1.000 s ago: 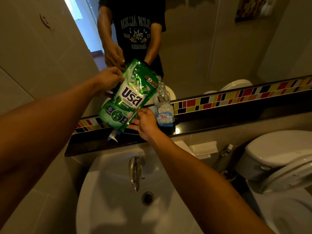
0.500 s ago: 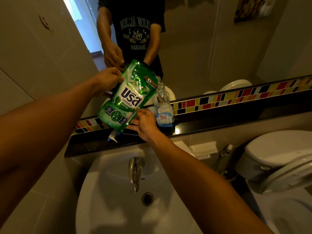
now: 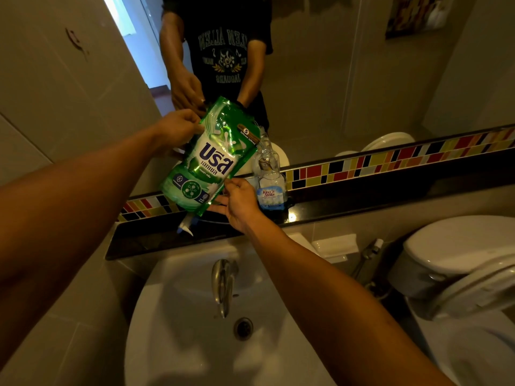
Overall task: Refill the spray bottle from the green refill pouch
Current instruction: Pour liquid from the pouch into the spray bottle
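Now we hold one green pouch (image 3: 207,158) tilted above the dark ledge (image 3: 348,201), its upper corner leaning toward the neck of the bottle (image 3: 269,176). Our left hand (image 3: 178,129) is closed on the pouch's top left edge; our right hand (image 3: 239,203) pinches its lower right edge with thumb and fingers, the other fingers spread underneath. The pouch looks plump, though how full it is we cannot tell. One clear bottle stands upright on the ledge just right of the pouch, against the mirror (image 3: 320,79); its top has no spray head on it, and only a little liquid shows low inside, behind a blue label. One white spray head (image 3: 186,225) lies on the ledge under the pouch's bottom corner. Below the ledge sits one white sink (image 3: 172,330) with one tap (image 3: 223,282) and a drain (image 3: 243,327); its basin is bare. To the right stands one toilet (image 3: 459,254), its seat raised. Rightward the ledge runs bare along a strip of coloured tiles (image 3: 390,160). A wall (image 3: 55,93) closes the left side.
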`<state>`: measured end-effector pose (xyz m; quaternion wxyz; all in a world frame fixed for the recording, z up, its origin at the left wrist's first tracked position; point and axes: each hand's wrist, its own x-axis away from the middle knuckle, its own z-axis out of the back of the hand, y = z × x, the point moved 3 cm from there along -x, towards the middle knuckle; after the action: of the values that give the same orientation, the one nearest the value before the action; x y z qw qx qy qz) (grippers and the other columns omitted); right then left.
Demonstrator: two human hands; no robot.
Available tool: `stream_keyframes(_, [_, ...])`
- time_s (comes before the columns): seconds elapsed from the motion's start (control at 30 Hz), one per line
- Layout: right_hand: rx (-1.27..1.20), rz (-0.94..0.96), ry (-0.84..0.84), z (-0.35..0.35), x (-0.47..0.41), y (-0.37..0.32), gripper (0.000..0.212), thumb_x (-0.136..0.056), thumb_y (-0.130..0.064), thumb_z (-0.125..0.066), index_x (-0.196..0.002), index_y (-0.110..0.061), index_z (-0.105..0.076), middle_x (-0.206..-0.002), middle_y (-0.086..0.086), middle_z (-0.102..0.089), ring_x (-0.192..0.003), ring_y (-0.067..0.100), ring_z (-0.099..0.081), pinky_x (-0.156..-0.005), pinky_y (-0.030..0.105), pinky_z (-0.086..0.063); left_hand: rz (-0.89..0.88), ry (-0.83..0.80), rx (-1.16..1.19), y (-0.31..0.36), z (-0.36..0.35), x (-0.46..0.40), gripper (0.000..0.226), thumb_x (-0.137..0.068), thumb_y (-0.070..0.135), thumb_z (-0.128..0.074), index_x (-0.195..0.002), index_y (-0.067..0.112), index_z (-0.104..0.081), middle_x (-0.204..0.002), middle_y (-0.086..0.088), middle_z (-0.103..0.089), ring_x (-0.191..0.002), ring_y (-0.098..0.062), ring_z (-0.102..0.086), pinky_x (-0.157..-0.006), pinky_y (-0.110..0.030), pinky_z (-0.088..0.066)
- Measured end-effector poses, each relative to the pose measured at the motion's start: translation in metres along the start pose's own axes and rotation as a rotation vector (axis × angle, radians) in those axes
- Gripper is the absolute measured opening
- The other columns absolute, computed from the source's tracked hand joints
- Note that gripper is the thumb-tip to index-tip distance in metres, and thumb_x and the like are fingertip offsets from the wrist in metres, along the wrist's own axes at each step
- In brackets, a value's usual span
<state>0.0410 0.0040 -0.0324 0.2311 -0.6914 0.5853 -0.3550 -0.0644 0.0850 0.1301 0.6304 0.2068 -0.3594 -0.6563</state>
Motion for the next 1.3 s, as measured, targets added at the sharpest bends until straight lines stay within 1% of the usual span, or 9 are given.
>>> stream_keyframes(0.2, [-0.005,0.0,0.006,-0.0014,0.0014,-0.0004,0.017,-0.108,-0.012,-0.046,-0.124,-0.006,-0.048,-0.102,0.013,-0.071,-0.085,0.03,-0.073,-0.065,0.048,-0.065,0.001,0.007,-0.007,0.0018,-0.001,0.0019,0.013,-0.102,0.024,-0.054,-0.09,0.026,-0.054,-0.1,-0.008,-0.065,-0.09,-0.028,-0.065,-0.07,-0.041,-0.053])
stream_keyframes(0.4, [-0.002,-0.003,0.014,-0.0031,0.0025,0.0005,0.027,-0.108,-0.012,-0.045,-0.133,-0.001,-0.044,-0.104,0.015,-0.07,-0.085,0.03,-0.074,-0.069,0.049,-0.064,0.004,0.007,-0.02,0.0018,0.0001,0.0028,0.012,-0.102,0.025,-0.054,-0.09,0.026,-0.054,-0.1,-0.008,-0.065,-0.091,-0.029,-0.065,-0.075,-0.044,-0.053])
stream_keyframes(0.53, [-0.009,-0.006,0.008,-0.0038,0.0033,0.0005,0.017,-0.109,-0.011,-0.044,-0.124,-0.005,-0.047,-0.1,0.014,-0.07,-0.082,0.029,-0.073,-0.068,0.048,-0.063,0.006,0.01,-0.019,0.0025,0.001,0.0035,0.013,-0.102,0.025,-0.054,-0.09,0.026,-0.054,-0.1,-0.008,-0.064,-0.092,-0.029,-0.064,-0.081,-0.047,-0.053])
stream_keyframes(0.6, [-0.011,-0.004,0.001,-0.0034,0.0029,0.0001,0.015,-0.108,-0.01,-0.044,-0.122,-0.006,-0.048,-0.1,0.013,-0.071,-0.082,0.029,-0.073,-0.067,0.048,-0.064,0.005,0.005,-0.019,0.0026,0.0011,0.004,0.012,-0.102,0.025,-0.054,-0.09,0.026,-0.054,-0.1,-0.008,-0.065,-0.091,-0.029,-0.065,-0.08,-0.047,-0.054])
stream_keyframes(0.73, [-0.009,0.0,0.009,-0.0032,0.0034,0.0003,0.023,-0.108,-0.01,-0.045,-0.13,-0.003,-0.046,-0.101,0.013,-0.071,-0.082,0.029,-0.074,-0.065,0.046,-0.065,0.006,0.008,-0.015,0.003,0.0005,0.005,0.013,-0.101,0.023,-0.055,-0.089,0.026,-0.054,-0.098,-0.008,-0.064,-0.088,-0.028,-0.065,-0.076,-0.045,-0.053])
stream_keyframes(0.93, [-0.009,-0.004,-0.003,-0.002,0.0026,0.0008,0.007,-0.108,-0.011,-0.045,-0.112,-0.011,-0.051,-0.099,0.013,-0.073,-0.08,0.028,-0.075,-0.067,0.047,-0.064,0.013,0.008,-0.008,0.0034,-0.0006,0.0054,0.014,-0.101,0.023,-0.055,-0.088,0.027,-0.053,-0.098,-0.007,-0.064,-0.088,-0.028,-0.064,-0.078,-0.045,-0.053])
stream_keyframes(1.07, [-0.004,-0.001,-0.002,-0.0014,0.0017,0.0017,0.009,-0.108,-0.011,-0.045,-0.116,-0.009,-0.05,-0.102,0.014,-0.071,-0.083,0.029,-0.074,-0.065,0.046,-0.065,0.013,0.001,-0.018,0.0041,-0.001,0.0058,0.013,-0.102,0.023,-0.054,-0.089,0.026,-0.053,-0.098,-0.008,-0.064,-0.088,-0.028,-0.064,-0.077,-0.044,-0.052])
stream_keyframes(1.2, [0.004,-0.003,-0.001,-0.0003,0.001,0.0016,0.007,-0.109,-0.011,-0.045,-0.107,-0.013,-0.051,-0.102,0.013,-0.071,-0.083,0.028,-0.074,-0.066,0.046,-0.064,0.019,0.002,-0.015,0.0036,-0.0015,0.0052,0.013,-0.102,0.023,-0.054,-0.089,0.026,-0.053,-0.099,-0.008,-0.064,-0.088,-0.028,-0.064,-0.073,-0.042,-0.052])
stream_keyframes(1.3, [0.004,-0.007,-0.002,-0.0008,0.0004,0.002,0.008,-0.109,-0.011,-0.044,-0.107,-0.013,-0.052,-0.101,0.013,-0.071,-0.082,0.029,-0.074,-0.067,0.048,-0.064,0.025,0.002,-0.011,0.003,-0.0013,0.0047,0.015,-0.102,0.023,-0.054,-0.088,0.026,-0.052,-0.099,-0.008,-0.064,-0.089,-0.028,-0.064,-0.069,-0.041,-0.051])
